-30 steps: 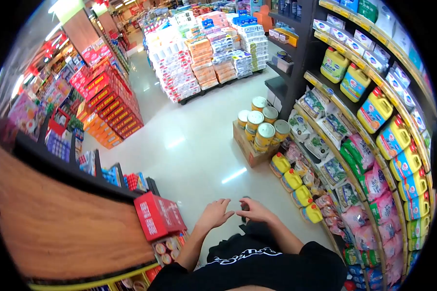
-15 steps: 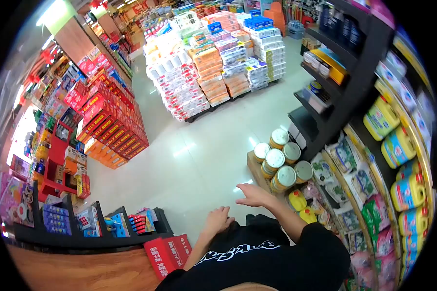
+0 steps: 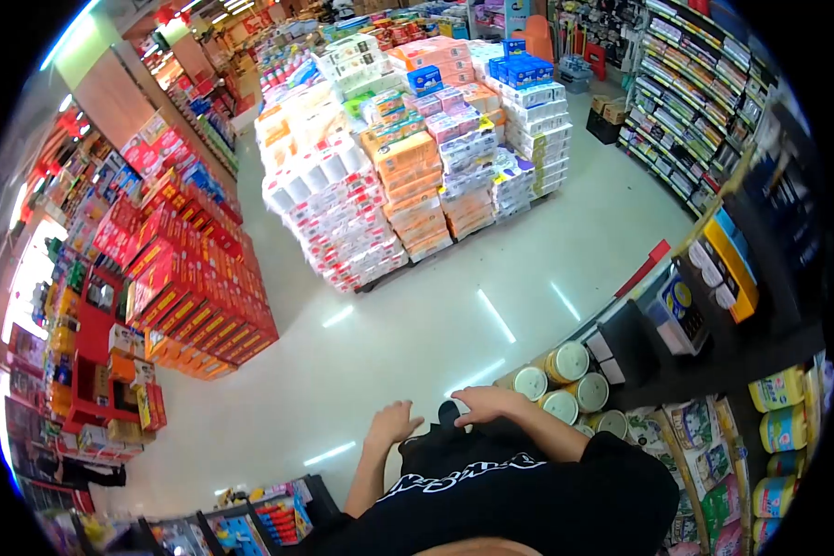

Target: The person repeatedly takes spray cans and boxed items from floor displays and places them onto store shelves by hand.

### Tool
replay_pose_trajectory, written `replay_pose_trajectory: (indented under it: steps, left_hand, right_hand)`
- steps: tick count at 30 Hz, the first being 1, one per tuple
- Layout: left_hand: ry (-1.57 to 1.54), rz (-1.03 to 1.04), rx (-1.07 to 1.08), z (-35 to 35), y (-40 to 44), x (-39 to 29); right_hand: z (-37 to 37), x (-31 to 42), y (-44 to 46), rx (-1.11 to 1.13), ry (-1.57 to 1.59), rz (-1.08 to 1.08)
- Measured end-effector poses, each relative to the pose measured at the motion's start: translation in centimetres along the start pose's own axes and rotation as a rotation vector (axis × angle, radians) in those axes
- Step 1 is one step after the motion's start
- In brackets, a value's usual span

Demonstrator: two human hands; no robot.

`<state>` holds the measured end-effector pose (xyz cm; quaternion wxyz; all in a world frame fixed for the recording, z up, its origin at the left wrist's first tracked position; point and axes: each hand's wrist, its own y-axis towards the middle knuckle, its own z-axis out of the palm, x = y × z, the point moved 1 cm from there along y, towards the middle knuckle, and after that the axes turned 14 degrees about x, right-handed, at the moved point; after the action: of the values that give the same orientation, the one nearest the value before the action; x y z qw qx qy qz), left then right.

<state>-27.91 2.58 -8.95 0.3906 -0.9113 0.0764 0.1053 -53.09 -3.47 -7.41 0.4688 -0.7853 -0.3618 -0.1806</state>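
Note:
My left hand (image 3: 394, 423) hangs in front of my black shirt (image 3: 500, 505), fingers loosely apart and nothing in them. My right hand (image 3: 482, 404) is just to its right, also empty, with thumb and fingers spread. Neither hand touches goods. Closest to the right hand are several round tins with pale lids (image 3: 530, 383), grouped beside the shelf. Below the hands, a dark shoe (image 3: 448, 413) shows on the glossy tiled floor (image 3: 371, 389).
Ahead stands a large stack of wrapped paper packs (image 3: 403, 176). Red cartons (image 3: 199, 278) are piled at the left. Dark shelving (image 3: 732, 361) runs along the right, with yellow jugs (image 3: 777, 431) lower down. A low display rack (image 3: 250, 519) is at bottom left.
I have moved forward: the paper stack looks bigger and nearer, and the tins and right-hand shelves have shifted down. Both hands stay empty in front of me, now closer together.

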Motion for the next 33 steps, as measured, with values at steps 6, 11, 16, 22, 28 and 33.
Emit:
replay_pose_trajectory:
  steps: [6,11,16,22,28,33]
  left_hand:
    - [0.196,0.204,-0.195,-18.8,10.7,-1.2]
    - [0.125,0.306,-0.222,-27.7,20.9,-3.8]
    - [0.075,0.203,0.051,-32.2,30.6,-5.5]
    - [-0.013,0.221,-0.11,-41.5,38.5,-6.4]
    - [-0.319,0.395,-0.429,-51.2,47.3,-6.1]
    - [-0.456,0.422,-0.469,-60.7,54.7,-6.7]
  right_hand:
    - [-13.6,-4.9,1.1,-0.387,0.113,0.125]
    - [-22.9,-12.8,5.1,-0.299,0.204,0.137]
    - [-35.7,-20.2,7.3,-0.236,0.122,0.127]
    - [-50.7,-26.8,9.3,-0.37,0.142,0.078]
    - [-62.3,-31.6,12.4,-0.406,0.191,-0.05]
    - [-71.3,-34.6,14.4,-0.302,0.153,0.058]
